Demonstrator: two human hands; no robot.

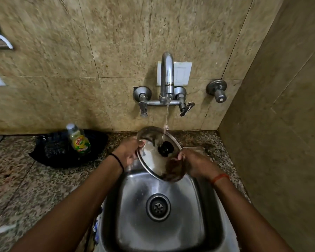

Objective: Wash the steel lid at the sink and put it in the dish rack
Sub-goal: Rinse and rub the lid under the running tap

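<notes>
A round steel lid (pixel 153 160) with a black knob (pixel 164 150) is held tilted over the steel sink (pixel 133 220), its top face toward me. My left hand (pixel 128 151) grips its left rim. On the right rim sits my right hand (pixel 195 164), fingers curled around the edge. Water runs from the wall tap (pixel 167 73) in a thin stream (pixel 166 120) and lands on the lid just above the knob. No dish rack is in view.
A bottle of green dish liquid (pixel 79 140) stands on a black tray or cloth (pixel 62 153) on the speckled granite counter (pixel 25 188) left of the sink. Two tap handles (pixel 143 104) flank the spout. A tiled wall closes the right side.
</notes>
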